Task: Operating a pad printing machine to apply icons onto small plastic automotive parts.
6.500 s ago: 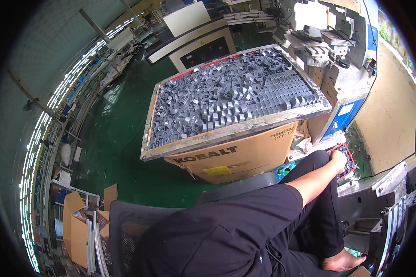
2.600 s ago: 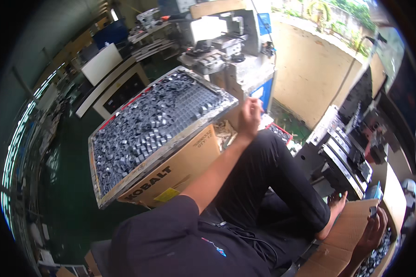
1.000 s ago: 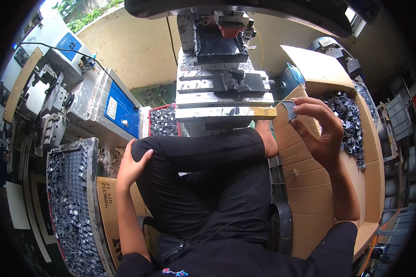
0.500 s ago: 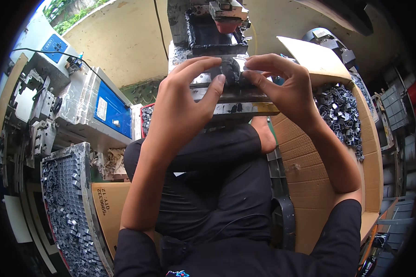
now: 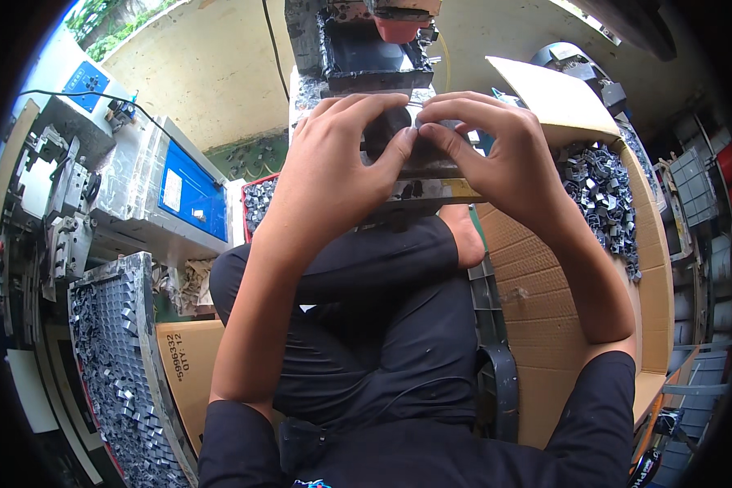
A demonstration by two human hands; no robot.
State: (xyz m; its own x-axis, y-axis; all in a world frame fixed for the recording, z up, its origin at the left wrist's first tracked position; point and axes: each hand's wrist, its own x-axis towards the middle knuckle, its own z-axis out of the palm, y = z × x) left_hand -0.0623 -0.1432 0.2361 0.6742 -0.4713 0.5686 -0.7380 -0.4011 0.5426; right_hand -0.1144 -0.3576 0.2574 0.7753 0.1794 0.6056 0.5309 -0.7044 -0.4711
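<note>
My left hand (image 5: 342, 163) and my right hand (image 5: 500, 154) meet at a machine fixture (image 5: 431, 167) in front of me, their fingers curled and pinched around a small grey part (image 5: 413, 110). The fingertips cover most of that part, so whether it sits on the fixture is hard to tell. Just beyond them is a black, ink-smeared tray (image 5: 366, 57) on the machine, with a red pad (image 5: 394, 29) hanging over it.
An open cardboard box (image 5: 651, 309) of grey pieces stands at my right. A gridded tray (image 5: 146, 276) of pieces on a carton (image 5: 187, 350) is at my left, near a metal machine (image 5: 150, 207) with blue panels and a red crate (image 5: 247, 228).
My left hand has come up from my knee to the fixture. My right hand has carried the small grey part leftward to it, and both have drawn closer around it.
</note>
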